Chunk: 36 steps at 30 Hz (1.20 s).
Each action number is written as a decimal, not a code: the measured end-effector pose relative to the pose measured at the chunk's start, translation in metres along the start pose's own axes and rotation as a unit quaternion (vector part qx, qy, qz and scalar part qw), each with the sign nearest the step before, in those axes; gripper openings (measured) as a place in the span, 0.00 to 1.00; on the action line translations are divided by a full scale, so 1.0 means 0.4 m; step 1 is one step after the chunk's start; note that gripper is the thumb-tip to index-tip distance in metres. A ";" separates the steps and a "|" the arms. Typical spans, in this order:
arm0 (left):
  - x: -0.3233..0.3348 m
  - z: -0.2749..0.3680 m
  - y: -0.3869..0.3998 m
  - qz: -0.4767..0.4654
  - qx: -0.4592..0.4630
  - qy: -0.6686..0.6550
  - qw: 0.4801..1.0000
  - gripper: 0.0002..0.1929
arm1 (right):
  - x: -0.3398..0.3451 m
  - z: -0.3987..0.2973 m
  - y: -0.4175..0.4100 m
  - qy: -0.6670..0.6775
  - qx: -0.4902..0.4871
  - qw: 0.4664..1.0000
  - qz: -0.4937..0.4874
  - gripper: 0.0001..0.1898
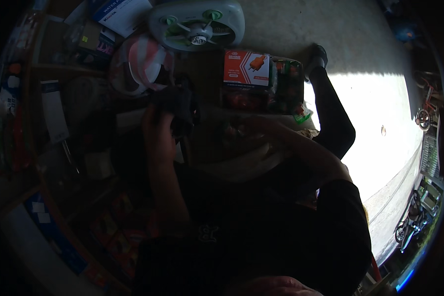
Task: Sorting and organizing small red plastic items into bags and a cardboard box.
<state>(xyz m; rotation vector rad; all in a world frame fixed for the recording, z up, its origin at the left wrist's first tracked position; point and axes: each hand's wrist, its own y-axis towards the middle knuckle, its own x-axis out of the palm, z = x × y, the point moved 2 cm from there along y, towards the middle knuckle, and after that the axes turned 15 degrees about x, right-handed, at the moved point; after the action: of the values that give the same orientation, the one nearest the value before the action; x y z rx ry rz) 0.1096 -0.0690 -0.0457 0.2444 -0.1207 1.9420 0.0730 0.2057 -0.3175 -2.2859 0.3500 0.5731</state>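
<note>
Deep shadow covers the space before me. My left hand (160,115) is raised on the left and grips a dark, soft-looking item (175,103), perhaps cloth or a bag; its exact kind is unclear. Just beyond it is a round bundle in red-and-white striped plastic (138,66). My right hand (257,126) reaches inward, low in front of my body, beside small glinting items (234,129). Whether its fingers hold any of them is too dark to see. An orange-and-white carton (246,68) with a plug pictured on it lies beyond that hand.
Green-and-red packaged goods (286,85) sit right of the carton. A pale box fan (198,26) lies at the far side, next to a blue-and-white box (122,14). Shelves with goods (13,129) line the left. My leg (331,111) extends right, beside sunlit floor (381,148).
</note>
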 end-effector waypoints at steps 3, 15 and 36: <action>0.018 -0.011 0.013 -0.027 0.020 -0.008 0.999 0.19 | -0.176 0.202 -0.111 -0.171 0.183 0.964 0.087 0.26; 0.036 -0.002 0.013 -0.031 0.001 0.022 0.999 0.20 | -0.208 0.509 -0.189 -0.016 0.315 0.928 0.198 0.37; 0.043 -0.069 0.031 0.020 -0.009 0.128 0.992 0.18 | -0.194 0.427 -0.002 -0.260 0.411 0.815 0.316 0.59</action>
<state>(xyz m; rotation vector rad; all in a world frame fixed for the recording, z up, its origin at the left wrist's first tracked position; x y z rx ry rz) 0.0888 -0.0525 -0.0680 -0.0197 0.0255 1.9939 -0.0443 0.3354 -0.3853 -1.0807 0.8875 1.0848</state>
